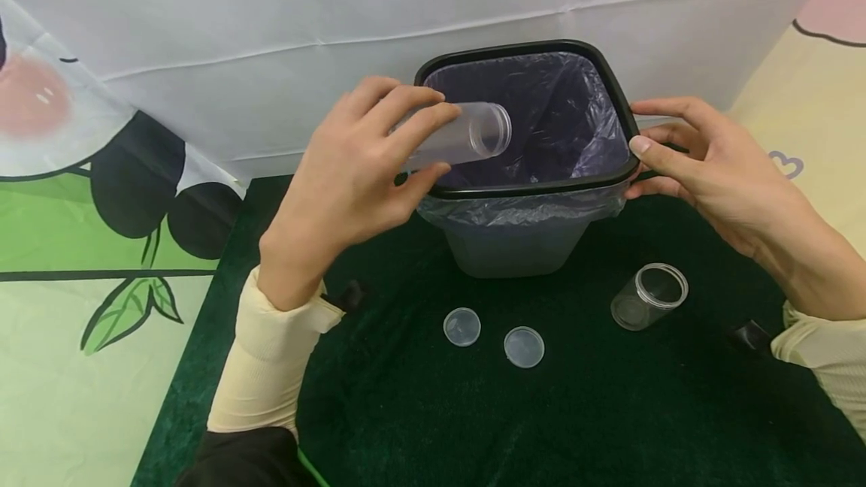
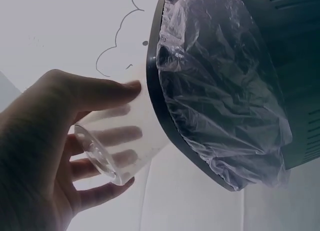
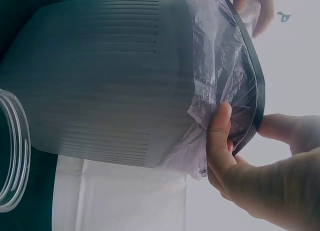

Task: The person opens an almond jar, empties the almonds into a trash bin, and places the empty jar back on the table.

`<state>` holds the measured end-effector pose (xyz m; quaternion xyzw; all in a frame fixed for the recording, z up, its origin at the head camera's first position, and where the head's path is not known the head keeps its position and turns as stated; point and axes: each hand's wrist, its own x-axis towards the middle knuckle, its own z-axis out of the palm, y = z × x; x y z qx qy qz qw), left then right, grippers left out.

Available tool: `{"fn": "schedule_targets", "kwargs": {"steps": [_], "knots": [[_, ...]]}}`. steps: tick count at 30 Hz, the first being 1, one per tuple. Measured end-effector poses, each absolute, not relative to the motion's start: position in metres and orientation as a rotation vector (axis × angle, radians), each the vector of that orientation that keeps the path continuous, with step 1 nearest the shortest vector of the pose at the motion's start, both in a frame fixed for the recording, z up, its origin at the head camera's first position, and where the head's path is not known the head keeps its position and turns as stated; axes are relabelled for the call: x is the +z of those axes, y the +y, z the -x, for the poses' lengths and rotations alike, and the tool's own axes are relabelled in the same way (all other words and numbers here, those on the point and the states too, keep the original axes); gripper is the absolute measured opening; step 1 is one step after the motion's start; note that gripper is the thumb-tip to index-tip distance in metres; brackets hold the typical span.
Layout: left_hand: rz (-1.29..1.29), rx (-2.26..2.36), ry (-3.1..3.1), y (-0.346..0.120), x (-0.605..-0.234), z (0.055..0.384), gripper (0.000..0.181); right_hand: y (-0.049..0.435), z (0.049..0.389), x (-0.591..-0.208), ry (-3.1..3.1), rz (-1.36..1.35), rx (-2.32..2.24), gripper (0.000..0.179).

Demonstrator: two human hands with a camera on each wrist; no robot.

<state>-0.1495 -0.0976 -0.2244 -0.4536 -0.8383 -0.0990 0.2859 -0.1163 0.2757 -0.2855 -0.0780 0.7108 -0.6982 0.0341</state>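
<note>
A clear plastic jar [image 1: 452, 134] lies tilted on its side in my left hand [image 1: 361, 160], its open mouth over the trash can [image 1: 517, 246]. In the left wrist view the fingers and thumb wrap round the jar [image 2: 145, 133] near its base. My right hand [image 1: 710, 164] grips the can's black rim [image 1: 625, 122] at its right corner, thumb on top and fingers against the outside. A thin translucent bag [image 1: 578, 92] lines the can and folds over the rim. The right wrist view shows the fingers against this bag [image 3: 220, 56].
A second clear jar [image 1: 649, 297] stands uncapped on the dark green cloth [image 1: 473, 419], right of the can. Two round translucent lids [image 1: 462, 327] lie flat in front of the can. A white printed sheet [image 1: 271, 6] hangs behind it.
</note>
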Motion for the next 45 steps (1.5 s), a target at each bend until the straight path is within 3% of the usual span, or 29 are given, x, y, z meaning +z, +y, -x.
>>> {"fn": "schedule_targets", "kwargs": {"steps": [24,33,41,45], "knots": [[1.193,-0.325,-2.400,-0.0978,-0.2223,0.1460,0.049,0.2757,0.1159,-0.2842,2.170,0.249,-2.162,0.051],[1.298,-0.156,-2.170,-0.0913,-0.2229,0.1493,0.036,0.2756,0.1160,-0.2848,2.154,0.256,-2.179,0.051],[1.442,-0.030,-2.165,-0.0903,-0.2248,0.1485,0.049,0.2752,0.1163,-0.2849,2.167,0.247,-2.174,0.052],[1.424,-0.034,-2.142,-0.0899,-0.2235,0.1479,0.047,0.2749,0.1165,-0.2854,2.173,0.243,-2.171,0.052]]}}
